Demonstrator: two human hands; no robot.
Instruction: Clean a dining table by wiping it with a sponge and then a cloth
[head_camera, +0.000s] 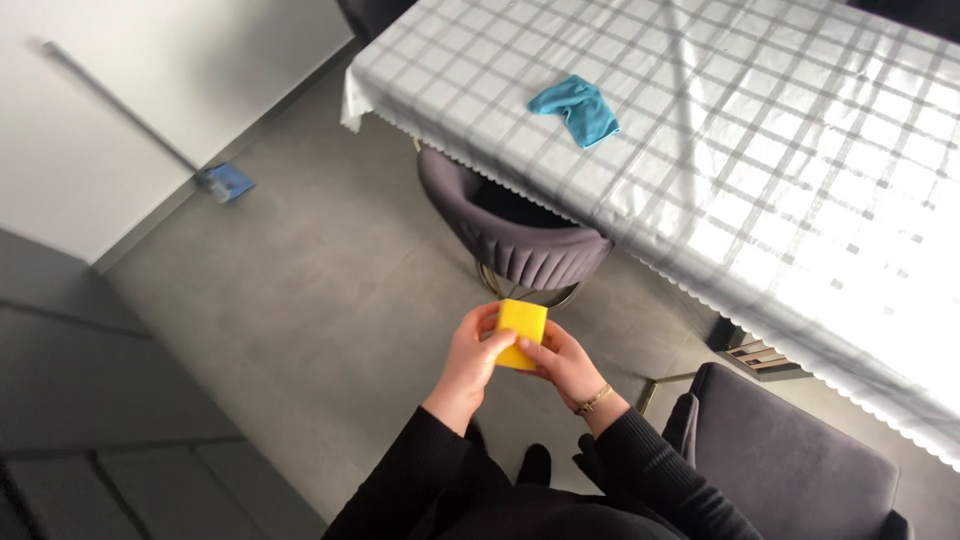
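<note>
A grey tiled floor (300, 300) fills the left of the view; a desk (800, 200) under a checked white cloth spans the upper right, a blue cloth (578, 108) lying on it; two dark grey chairs (525, 240) sit at its near edge, one tucked under, one at lower right; a long-handled mop (222, 182) leans on the white wall; the left hand (472, 358) and right hand (562, 362) together hold a yellow sponge (521, 330) above the floor, each grip closed on its sides.
</note>
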